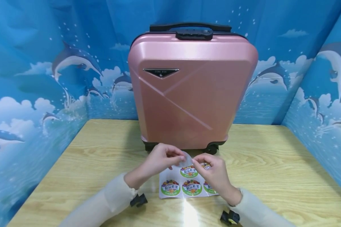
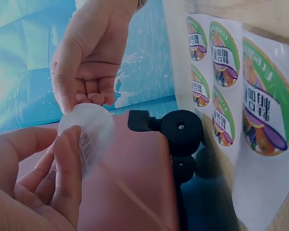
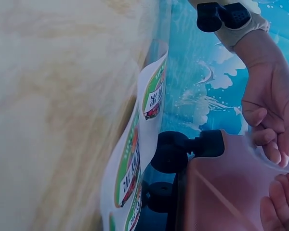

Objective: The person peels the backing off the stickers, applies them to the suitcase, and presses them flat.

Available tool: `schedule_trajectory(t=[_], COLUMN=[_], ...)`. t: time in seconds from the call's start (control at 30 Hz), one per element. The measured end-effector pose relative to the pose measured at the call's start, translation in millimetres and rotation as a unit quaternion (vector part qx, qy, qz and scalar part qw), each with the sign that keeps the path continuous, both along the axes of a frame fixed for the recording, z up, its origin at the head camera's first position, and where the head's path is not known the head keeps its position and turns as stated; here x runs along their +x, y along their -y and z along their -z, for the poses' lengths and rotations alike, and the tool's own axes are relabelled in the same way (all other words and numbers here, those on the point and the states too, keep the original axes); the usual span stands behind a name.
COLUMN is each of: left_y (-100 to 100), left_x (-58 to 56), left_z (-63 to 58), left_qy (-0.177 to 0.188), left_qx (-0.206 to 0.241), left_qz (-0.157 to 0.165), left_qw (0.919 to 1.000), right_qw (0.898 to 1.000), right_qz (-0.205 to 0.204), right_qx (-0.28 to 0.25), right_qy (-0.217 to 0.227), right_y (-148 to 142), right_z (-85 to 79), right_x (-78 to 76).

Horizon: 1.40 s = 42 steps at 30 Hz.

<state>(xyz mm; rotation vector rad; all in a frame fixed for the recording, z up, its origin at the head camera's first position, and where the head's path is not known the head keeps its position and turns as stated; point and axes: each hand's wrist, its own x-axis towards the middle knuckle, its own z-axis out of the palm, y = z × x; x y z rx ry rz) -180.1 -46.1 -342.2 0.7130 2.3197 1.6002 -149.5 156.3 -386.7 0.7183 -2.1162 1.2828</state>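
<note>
Two pale sleeves lie nearest the head camera, reaching in from the bottom corners, with a small black device beneath the left wrist and a similar black block beneath the right; the left hand pinches a round sticker between thumb and fingers, and the right hand grasps its edge with thumb and fingertip; the sticker hangs between the two hands, above the far part of a white sheet, its pale back showing in the left wrist view with print faintly visible through it; the sheet lies on the wood-grain table and bears printed round stickers with green borders and fruit pictures, some partly hidden by the right hand; part of the sheet curls up in the right wrist view; just beyond the hands a pink suitcase stands upright on black wheels, with a black top handle and a dark triangular badge; behind it hangs a blue dolphin backdrop.
</note>
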Motion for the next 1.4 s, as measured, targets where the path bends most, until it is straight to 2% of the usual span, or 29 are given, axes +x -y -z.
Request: schedule_trajectory(t=[0.23, 0.43, 0.63, 0.97, 1.4], left_y=[-2.2, -3.5, -4.1, -3.8, -4.9], left_x=[-2.4, -3.7, -4.0, -1.4, 0.5], left_z=[4.4, 9.8, 12.6, 12.3, 18.9], left_qy=[0.010, 0.027, 0.042, 0.064, 0.040], left_qx=[0.013, 0.028, 0.039, 0.039, 0.029], left_qz=[0.003, 0.003, 0.000, 0.006, -0.005], left_qw=[0.9999, 0.9992, 0.9983, 0.9972, 0.9988], right_qw=[0.998, 0.991, 0.985, 0.982, 0.986], right_qz=[-0.027, -0.041, -0.060, -0.064, -0.064], right_qx=[0.021, 0.042, 0.048, 0.058, 0.080], right_qy=[-0.047, -0.122, -0.154, -0.166, -0.133], right_y=[2.5, 4.2, 6.2, 7.1, 6.8], right_z=[2.0, 3.2, 2.6, 1.9, 6.1], right_x=[-2.5, -5.9, -6.6, -6.8, -5.3])
